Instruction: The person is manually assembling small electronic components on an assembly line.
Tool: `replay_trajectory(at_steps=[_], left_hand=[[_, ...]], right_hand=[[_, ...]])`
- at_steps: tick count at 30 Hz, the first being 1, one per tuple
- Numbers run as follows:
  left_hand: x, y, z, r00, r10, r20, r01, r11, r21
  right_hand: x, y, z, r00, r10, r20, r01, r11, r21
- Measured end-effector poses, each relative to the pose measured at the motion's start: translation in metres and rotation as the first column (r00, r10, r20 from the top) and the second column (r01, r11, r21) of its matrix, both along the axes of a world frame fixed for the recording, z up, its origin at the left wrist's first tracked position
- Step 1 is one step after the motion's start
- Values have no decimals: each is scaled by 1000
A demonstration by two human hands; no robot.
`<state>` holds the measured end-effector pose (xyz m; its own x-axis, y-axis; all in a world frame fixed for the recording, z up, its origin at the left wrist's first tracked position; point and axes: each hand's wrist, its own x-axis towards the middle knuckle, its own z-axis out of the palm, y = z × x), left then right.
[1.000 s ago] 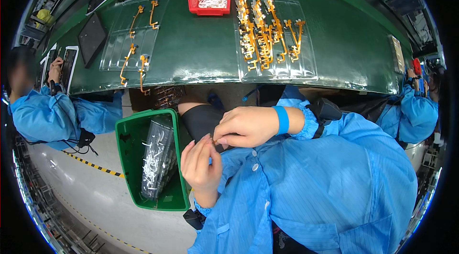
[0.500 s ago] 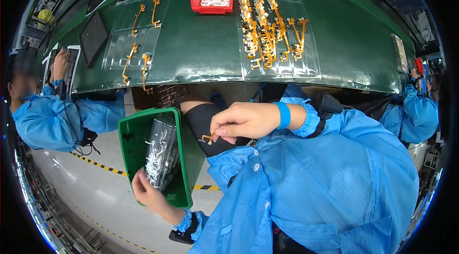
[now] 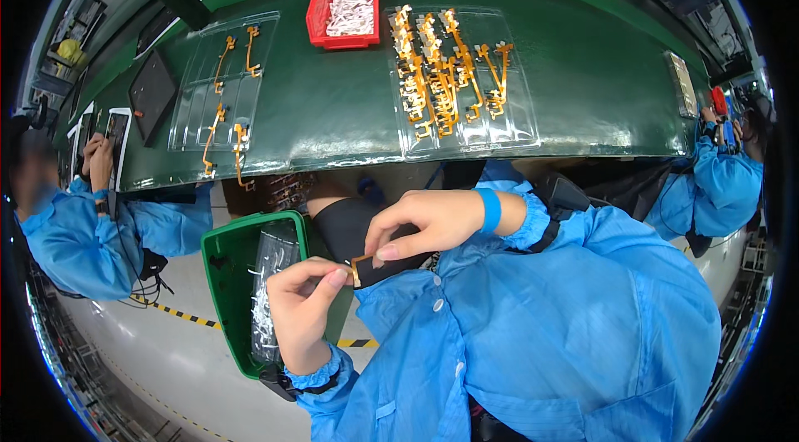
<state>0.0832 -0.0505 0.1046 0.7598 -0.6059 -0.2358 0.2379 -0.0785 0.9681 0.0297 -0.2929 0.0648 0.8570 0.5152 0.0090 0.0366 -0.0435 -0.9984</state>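
Observation:
An orange flex cable [image 3: 363,260] is held above my lap between both hands. My right hand [image 3: 429,225], with a blue band at its wrist, pinches one end between thumb and fingertips. At the cable's other end, my left hand [image 3: 305,296] has its thumb and forefinger closed on the pale connector part. Just beyond the left hand stands a green bin [image 3: 214,275], which holds clear plastic trays [image 3: 279,255] and small white strips. The left wrist overlaps the bin's near side and hides part of its contents.
On the green table [image 3: 333,109], one clear tray [image 3: 193,101] carries several flex cables; another tray [image 3: 518,130] on the right carries many more. A red box [image 3: 347,41] of white strips stands at the back. Co-workers in blue sit left [image 3: 79,234] and right [image 3: 703,184].
My left hand has come out from the bin toward the right and taken hold of the flex cable's end. My right hand still holds the cable. The view has shifted slightly.

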Motion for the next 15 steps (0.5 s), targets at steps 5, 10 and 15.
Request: replay_trajectory(at_steps=[5,10,15], left_hand=[[-5,7,-21,994,36,-103,-58,972,-227],[-28,22,-45,916,138,-378,-302,856,-419],[-47,25,-49,857,184,-481,-417,796,-439]], right_hand=[[-8,-11,-23,938,181,-296,-11,870,494],[-18,-7,-39,892,338,-301,-78,769,635],[-18,15,-60,883,-34,-469,215,916,339]])
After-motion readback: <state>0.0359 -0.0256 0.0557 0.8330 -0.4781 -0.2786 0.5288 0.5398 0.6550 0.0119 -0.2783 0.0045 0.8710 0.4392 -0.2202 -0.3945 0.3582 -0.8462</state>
